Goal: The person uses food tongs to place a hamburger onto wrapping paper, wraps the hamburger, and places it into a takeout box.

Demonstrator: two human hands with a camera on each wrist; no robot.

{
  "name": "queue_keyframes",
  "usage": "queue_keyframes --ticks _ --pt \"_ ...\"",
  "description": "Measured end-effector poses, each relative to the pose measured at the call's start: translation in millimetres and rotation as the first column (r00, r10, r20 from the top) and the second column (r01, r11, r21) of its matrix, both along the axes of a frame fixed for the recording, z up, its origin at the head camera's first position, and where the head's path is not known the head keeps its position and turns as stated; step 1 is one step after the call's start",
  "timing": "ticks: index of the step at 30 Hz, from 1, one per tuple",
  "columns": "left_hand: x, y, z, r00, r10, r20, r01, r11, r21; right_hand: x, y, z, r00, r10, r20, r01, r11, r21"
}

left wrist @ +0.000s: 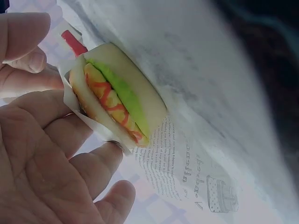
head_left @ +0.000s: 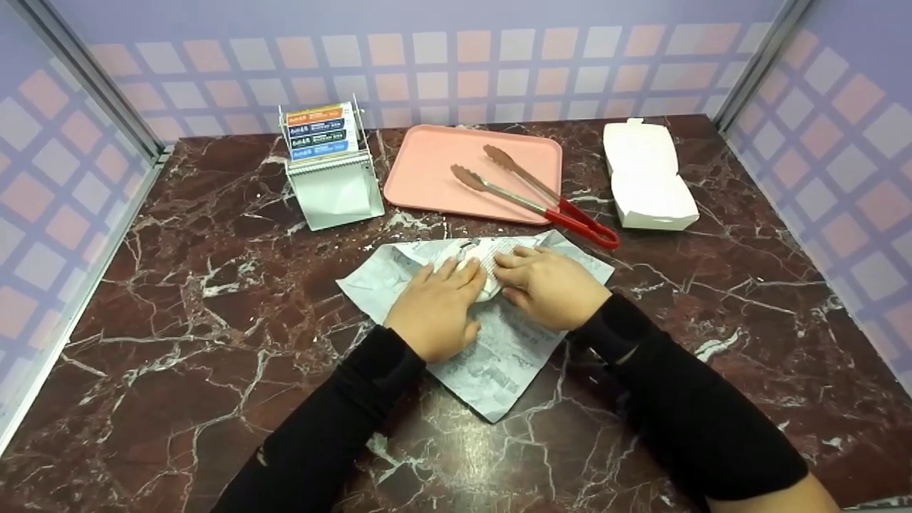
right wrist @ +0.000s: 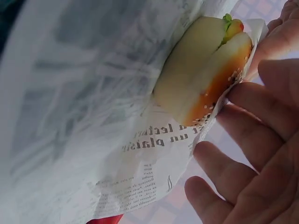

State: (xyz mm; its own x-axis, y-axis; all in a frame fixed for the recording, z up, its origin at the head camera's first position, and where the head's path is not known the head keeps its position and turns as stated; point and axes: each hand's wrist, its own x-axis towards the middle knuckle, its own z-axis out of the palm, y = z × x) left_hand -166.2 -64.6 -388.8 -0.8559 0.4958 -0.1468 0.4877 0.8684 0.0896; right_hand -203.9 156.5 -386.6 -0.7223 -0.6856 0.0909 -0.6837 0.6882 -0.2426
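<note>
A sheet of newsprint-patterned wrapping paper (head_left: 491, 370) lies with one corner toward me, its far part folded over a sandwich. The sandwich (left wrist: 128, 88) shows a bun, green lettuce and a yellow filling striped with red; sesame seeds dot the bun (right wrist: 201, 79) in the right wrist view. From above, paper hides most of it. My left hand (head_left: 436, 313) rests on the folded paper at its left, fingers fairly straight. At the right, my right hand (head_left: 552, 285) touches the fold with slightly bent fingers. Neither hand's fingers are wrapped round the sandwich.
Behind the paper lies a pink tray (head_left: 427, 171). Red-handled tongs (head_left: 570, 221) lie across it, handles past its front edge. An opened white box (head_left: 648, 178) stands at right. A wire holder with small coloured boxes (head_left: 320, 132) and pale sheets (head_left: 338, 196) stands at back left.
</note>
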Motion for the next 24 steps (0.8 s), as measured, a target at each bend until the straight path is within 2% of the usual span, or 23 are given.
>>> queue_keyframes --ticks 4,7,11,14,16,24 --pt "0.1 1.1 -0.2 1.000 0.003 0.013 -0.003 1.000 0.002 4.5 8.9 5.0 0.998 0.051 -0.044 -0.052 0.998 -0.020" --pt "0.5 2.3 -0.5 1.000 0.005 0.026 -0.005 1.000 0.003 13.4 16.3 10.8 0.996 0.085 -0.030 -0.085 0.996 -0.019" --pt "1.1 3.5 -0.9 1.000 0.005 0.030 -0.005 1.000 0.001 27.9 20.7 12.2 0.988 0.134 0.083 -0.137 0.990 0.032" --pt "1.3 3.6 -0.8 1.000 0.007 0.028 -0.007 1.000 -0.002 36.4 22.1 4.6 0.974 0.163 0.155 -0.180 0.978 0.102" --pt "0.8 3.4 -0.7 1.000 0.007 0.020 -0.007 1.000 -0.004 39.6 23.3 -1.6 0.971 0.166 0.171 -0.190 0.972 0.140" --pt "-0.3 0.5 0.0 1.000 0.013 0.007 -0.013 1.000 0.001 38.4 22.6 -12.2 0.972 0.207 0.111 -0.221 0.966 0.131"
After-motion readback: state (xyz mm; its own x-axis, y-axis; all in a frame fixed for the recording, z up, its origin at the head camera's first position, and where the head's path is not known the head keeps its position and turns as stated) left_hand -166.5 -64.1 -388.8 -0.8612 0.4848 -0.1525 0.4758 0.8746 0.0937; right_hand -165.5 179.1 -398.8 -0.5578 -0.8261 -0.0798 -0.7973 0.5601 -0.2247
